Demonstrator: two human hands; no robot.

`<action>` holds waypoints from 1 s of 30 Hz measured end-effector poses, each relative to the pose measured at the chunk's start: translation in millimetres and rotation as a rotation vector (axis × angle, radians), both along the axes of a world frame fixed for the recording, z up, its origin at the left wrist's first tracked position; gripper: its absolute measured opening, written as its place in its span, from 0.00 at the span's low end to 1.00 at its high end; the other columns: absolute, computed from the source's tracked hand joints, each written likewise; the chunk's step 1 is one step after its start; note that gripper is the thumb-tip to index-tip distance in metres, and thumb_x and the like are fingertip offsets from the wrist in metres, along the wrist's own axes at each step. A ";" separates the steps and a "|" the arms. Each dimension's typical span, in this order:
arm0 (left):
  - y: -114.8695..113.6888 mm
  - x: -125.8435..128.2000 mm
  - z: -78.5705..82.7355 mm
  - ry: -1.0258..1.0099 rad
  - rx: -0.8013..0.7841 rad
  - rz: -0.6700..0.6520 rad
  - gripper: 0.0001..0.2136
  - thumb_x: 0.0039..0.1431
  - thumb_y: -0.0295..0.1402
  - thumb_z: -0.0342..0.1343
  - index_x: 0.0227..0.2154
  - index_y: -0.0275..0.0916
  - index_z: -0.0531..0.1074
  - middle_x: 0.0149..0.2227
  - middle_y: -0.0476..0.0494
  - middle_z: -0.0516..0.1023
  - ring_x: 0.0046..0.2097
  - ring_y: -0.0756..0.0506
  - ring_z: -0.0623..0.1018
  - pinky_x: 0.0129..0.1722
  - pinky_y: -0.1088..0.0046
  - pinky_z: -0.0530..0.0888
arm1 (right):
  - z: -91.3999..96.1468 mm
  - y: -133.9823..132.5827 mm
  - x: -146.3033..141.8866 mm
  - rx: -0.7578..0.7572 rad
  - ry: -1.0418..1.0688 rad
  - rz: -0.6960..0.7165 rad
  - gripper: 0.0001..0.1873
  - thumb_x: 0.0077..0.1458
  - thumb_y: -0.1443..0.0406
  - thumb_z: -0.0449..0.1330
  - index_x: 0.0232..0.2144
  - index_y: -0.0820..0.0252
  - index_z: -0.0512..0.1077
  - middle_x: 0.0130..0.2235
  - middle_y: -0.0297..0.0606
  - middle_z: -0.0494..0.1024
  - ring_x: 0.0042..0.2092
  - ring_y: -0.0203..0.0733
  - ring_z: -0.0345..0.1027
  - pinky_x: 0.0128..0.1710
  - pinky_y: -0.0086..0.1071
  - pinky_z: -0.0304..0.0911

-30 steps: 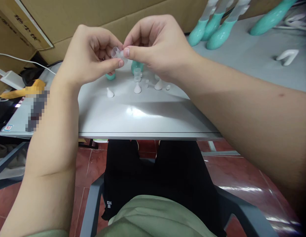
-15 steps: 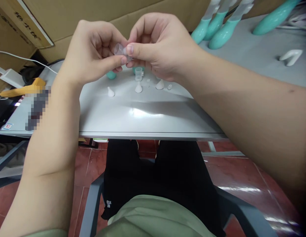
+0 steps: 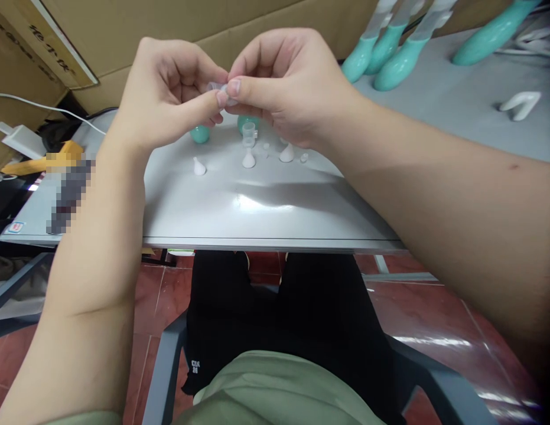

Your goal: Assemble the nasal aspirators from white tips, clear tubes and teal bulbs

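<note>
Above the table, my left hand (image 3: 177, 97) and my right hand (image 3: 283, 88) meet, both closed in a pinch on a small clear plastic tube piece (image 3: 215, 87). Fingers cover most of that piece; one end pokes out between them. Below the hands, a similar clear tube (image 3: 249, 137) stands with a white cone tip (image 3: 249, 159) in front of it. A second white cone tip (image 3: 199, 167) is to the left, a third white cone tip (image 3: 286, 154) to the right. Tiny clear part (image 3: 304, 157) lies beside the third. Two teal bulbs (image 3: 199, 134) are partly hidden behind my fingers.
Several teal bulbs with clear tubes (image 3: 401, 62) stand at the back right, near another teal bulb (image 3: 491, 35) and a white bent part (image 3: 520, 105). A yellow tool (image 3: 48, 162) and white charger (image 3: 24, 141) lie left. Cardboard (image 3: 168, 20) walls the back.
The clear tube piece has turned slightly, so its round open end no longer faces me. Both hands keep their pinch in nearly the same place.
</note>
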State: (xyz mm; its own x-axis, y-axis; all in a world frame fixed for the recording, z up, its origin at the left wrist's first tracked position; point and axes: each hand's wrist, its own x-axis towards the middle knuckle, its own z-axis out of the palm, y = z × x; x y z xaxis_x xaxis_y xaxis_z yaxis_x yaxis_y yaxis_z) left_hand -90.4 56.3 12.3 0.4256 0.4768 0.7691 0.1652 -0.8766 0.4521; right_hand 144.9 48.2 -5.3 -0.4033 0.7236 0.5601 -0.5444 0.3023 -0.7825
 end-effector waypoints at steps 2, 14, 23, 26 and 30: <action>2.4 -0.9 0.2 -0.008 -0.027 0.025 0.26 0.66 0.64 0.90 0.44 0.45 0.98 0.33 0.41 0.90 0.30 0.35 0.91 0.25 0.57 0.86 | 0.9 0.6 0.8 0.022 -0.020 -0.052 0.22 0.72 0.90 0.70 0.35 0.63 0.83 0.35 0.34 0.87 0.38 0.37 0.86 0.43 0.27 0.84; 5.1 -5.3 -3.5 0.064 -0.147 0.080 0.13 0.75 0.56 0.82 0.51 0.59 0.94 0.46 0.41 0.97 0.43 0.28 0.96 0.42 0.38 0.95 | -0.2 5.7 2.0 0.297 -0.214 -0.365 0.21 0.64 0.84 0.76 0.40 0.53 0.78 0.43 0.33 0.83 0.46 0.41 0.79 0.47 0.31 0.78; -14.5 2.9 18.2 0.069 -0.219 0.119 0.13 0.61 0.49 0.90 0.38 0.61 0.91 0.36 0.47 0.94 0.37 0.28 0.94 0.39 0.35 0.95 | -0.9 1.1 5.4 0.377 -0.281 -0.378 0.19 0.63 0.78 0.77 0.37 0.49 0.77 0.44 0.35 0.81 0.47 0.45 0.79 0.48 0.35 0.78; -15.1 4.6 18.6 0.093 -0.200 0.126 0.13 0.58 0.45 0.91 0.37 0.60 0.91 0.34 0.47 0.93 0.33 0.30 0.92 0.34 0.40 0.92 | -2.7 0.8 5.0 0.366 -0.294 -0.387 0.19 0.60 0.77 0.78 0.37 0.49 0.77 0.43 0.35 0.81 0.47 0.46 0.78 0.48 0.36 0.77; -13.8 3.3 11.9 0.063 -0.163 0.150 0.16 0.60 0.52 0.92 0.36 0.53 0.92 0.31 0.44 0.91 0.29 0.36 0.89 0.25 0.55 0.83 | -5.2 -6.0 4.5 0.333 -0.363 -0.378 0.16 0.62 0.68 0.82 0.38 0.46 0.79 0.46 0.37 0.86 0.51 0.52 0.83 0.53 0.40 0.81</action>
